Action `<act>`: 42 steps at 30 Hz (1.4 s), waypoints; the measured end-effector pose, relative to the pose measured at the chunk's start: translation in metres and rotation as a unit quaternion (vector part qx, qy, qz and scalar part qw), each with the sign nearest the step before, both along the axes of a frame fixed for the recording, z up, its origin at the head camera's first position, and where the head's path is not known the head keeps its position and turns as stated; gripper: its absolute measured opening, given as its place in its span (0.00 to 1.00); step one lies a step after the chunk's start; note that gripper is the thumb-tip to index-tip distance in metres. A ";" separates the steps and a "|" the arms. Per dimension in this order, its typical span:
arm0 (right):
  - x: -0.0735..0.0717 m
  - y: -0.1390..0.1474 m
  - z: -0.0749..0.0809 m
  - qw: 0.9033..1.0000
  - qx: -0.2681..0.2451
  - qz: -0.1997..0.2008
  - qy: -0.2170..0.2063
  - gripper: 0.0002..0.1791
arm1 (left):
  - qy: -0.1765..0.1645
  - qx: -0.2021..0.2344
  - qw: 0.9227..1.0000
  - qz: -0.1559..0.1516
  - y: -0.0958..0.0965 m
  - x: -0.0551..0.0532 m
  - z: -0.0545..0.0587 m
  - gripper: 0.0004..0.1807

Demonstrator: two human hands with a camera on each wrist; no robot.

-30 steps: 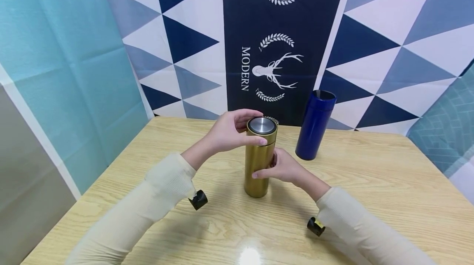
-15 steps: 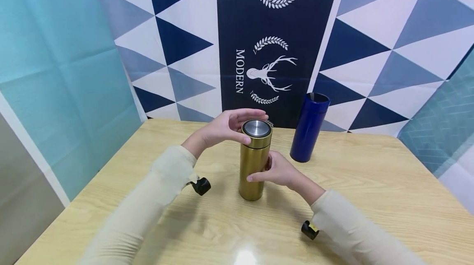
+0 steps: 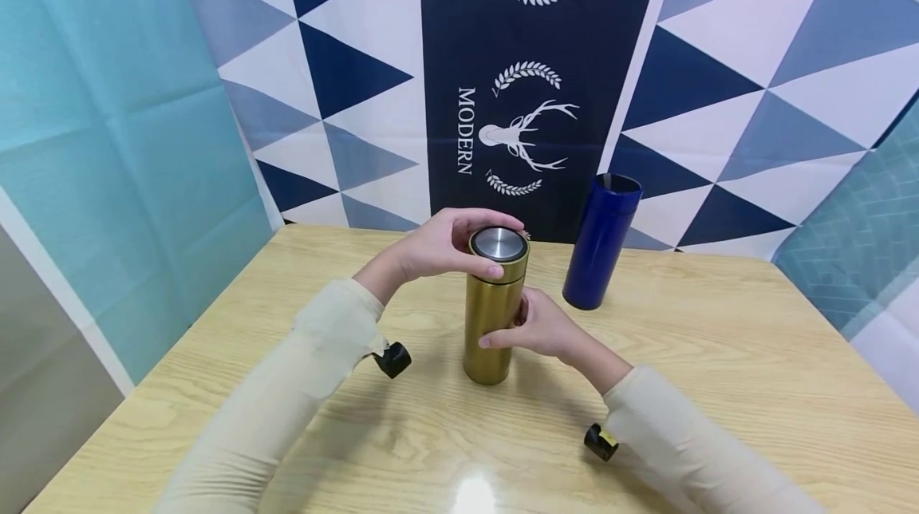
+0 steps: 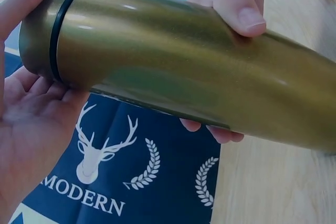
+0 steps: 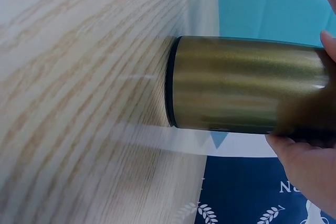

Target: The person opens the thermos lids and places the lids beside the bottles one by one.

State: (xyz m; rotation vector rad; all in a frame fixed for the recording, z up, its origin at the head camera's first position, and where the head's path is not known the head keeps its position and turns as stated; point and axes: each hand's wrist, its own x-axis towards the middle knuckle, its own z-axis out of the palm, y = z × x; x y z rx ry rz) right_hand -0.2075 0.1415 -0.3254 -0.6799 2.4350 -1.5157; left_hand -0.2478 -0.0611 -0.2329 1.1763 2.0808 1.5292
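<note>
A gold thermos flask (image 3: pixel 485 330) stands upright on the wooden table, its lid (image 3: pixel 513 270) in place with a brushed steel disc on top. My left hand (image 3: pixel 439 249) holds the lid, thumb across the near side and fingers round the far side. Lower down, my right hand (image 3: pixel 544 329) grips the middle of the body from the right, its thumb in front. In the left wrist view a black ring (image 4: pixel 59 32) separates lid from body. The flask's base (image 5: pixel 176 82) touches the tabletop in the right wrist view, where the lid is out of sight.
Behind and to the right stands a blue cylindrical flask (image 3: pixel 601 247), dark inside its top rim. The wooden table (image 3: pixel 711 354) ends at a patterned cloth backdrop (image 3: pixel 366 91). A black wrist camera (image 3: pixel 392 360) hangs beneath the left sleeve, another (image 3: pixel 600 442) beneath the right.
My left thumb shifts left along the lid's near side, then back to the right. The right hand keeps its grip and the flask stays put. The head view shifts slightly.
</note>
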 end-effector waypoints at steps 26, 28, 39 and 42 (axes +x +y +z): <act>0.001 0.003 -0.002 1.000 0.002 -0.012 -0.009 0.31 | 0.023 -0.029 0.993 0.113 0.009 0.020 0.003 0.31; 0.002 0.002 -0.002 1.000 0.002 -0.012 -0.011 0.31 | 0.021 -0.031 0.992 0.122 0.009 0.022 0.003 0.31; 0.002 -0.001 0.000 1.000 0.001 -0.007 -0.007 0.30 | 0.020 -0.036 0.985 0.169 0.009 0.032 0.005 0.31; 0.001 -0.001 0.000 1.000 -0.003 -0.006 -0.005 0.31 | 0.017 -0.035 0.982 0.183 0.010 0.034 0.004 0.31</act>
